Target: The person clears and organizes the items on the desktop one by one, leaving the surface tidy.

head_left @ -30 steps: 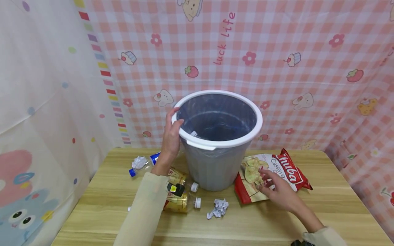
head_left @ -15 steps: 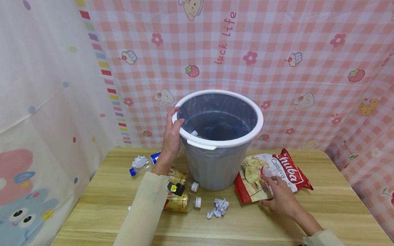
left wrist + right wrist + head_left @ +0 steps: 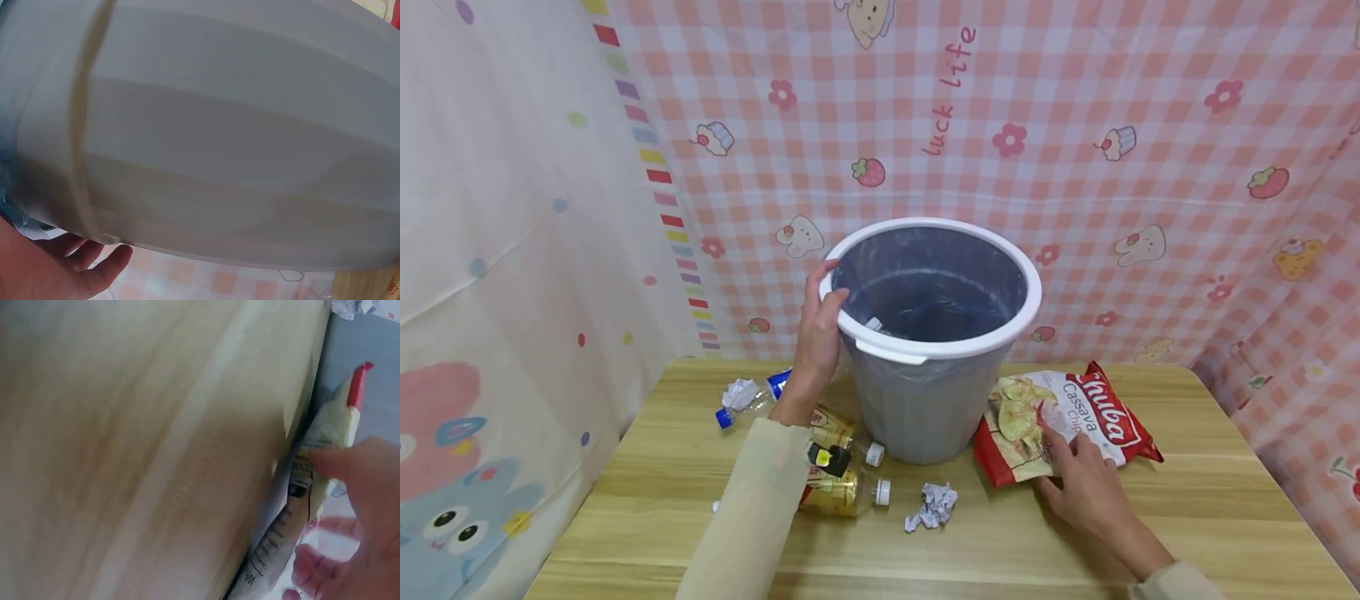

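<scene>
At four o'clock from the grey bin [image 3: 921, 408], the chip bag [image 3: 1067, 410] lies just beside the bin's base, tilted slightly off the surface [image 3: 1000, 550] along its near edge. The right hand [image 3: 1093, 493] pinches that edge, thumb beneath and fingers on the printed side, parted only by the bag's thickness. At the bin's ten o'clock, the left hand [image 3: 817, 346] grips the white rim [image 3: 1033, 292], its fingers bent over it.

Slipping looks the likeliest trouble: the hold is on one edge, most of the bag stretches away toward one and two o'clock, and slick film could slide or let the bag swing down. Whether the bag is sealed cannot be told; if it is open, tilting could spill what it holds. Its red corner sits so near the bin that lifting might snag there and nudge the base. A pull by the left hand could also tip the bin toward the two gold-labelled bottles [image 3: 841, 495] at eight o'clock and set them rolling. The crumpled paper [image 3: 935, 505] at six o'clock could get brushed aside by a low sweep.
</scene>
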The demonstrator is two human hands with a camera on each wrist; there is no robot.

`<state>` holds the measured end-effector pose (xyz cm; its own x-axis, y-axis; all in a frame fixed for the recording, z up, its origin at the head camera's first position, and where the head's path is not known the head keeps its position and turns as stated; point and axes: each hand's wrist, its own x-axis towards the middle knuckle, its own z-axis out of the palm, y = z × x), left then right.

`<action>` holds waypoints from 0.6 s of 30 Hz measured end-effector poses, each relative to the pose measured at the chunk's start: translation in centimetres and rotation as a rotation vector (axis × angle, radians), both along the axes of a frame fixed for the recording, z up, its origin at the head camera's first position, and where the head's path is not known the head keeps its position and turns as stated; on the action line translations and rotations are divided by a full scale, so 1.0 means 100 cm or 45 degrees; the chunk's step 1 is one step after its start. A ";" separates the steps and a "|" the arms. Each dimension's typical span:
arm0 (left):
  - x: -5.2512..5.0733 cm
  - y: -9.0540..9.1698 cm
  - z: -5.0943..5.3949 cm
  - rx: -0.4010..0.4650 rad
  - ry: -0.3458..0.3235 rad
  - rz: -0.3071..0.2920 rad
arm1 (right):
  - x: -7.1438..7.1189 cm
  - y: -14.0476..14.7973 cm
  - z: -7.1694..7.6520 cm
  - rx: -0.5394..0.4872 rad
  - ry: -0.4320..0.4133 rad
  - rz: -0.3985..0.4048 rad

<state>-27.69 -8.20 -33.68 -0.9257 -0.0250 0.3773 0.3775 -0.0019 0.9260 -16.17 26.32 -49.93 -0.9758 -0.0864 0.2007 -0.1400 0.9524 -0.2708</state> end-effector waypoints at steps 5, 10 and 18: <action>0.000 -0.001 0.000 0.002 -0.002 -0.011 | 0.002 -0.001 0.000 0.050 -0.037 -0.087; -0.001 -0.001 -0.001 0.003 0.004 -0.020 | 0.002 -0.001 0.005 -0.005 -0.173 -0.147; -0.001 -0.001 -0.001 0.004 0.004 -0.015 | 0.002 0.000 0.008 -0.181 -0.282 -0.138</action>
<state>-27.76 -8.27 -33.76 -0.9249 -0.0150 0.3798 0.3800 -0.0093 0.9250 -15.96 26.29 -49.17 -0.9993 0.0349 -0.0156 0.0382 0.9088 -0.4155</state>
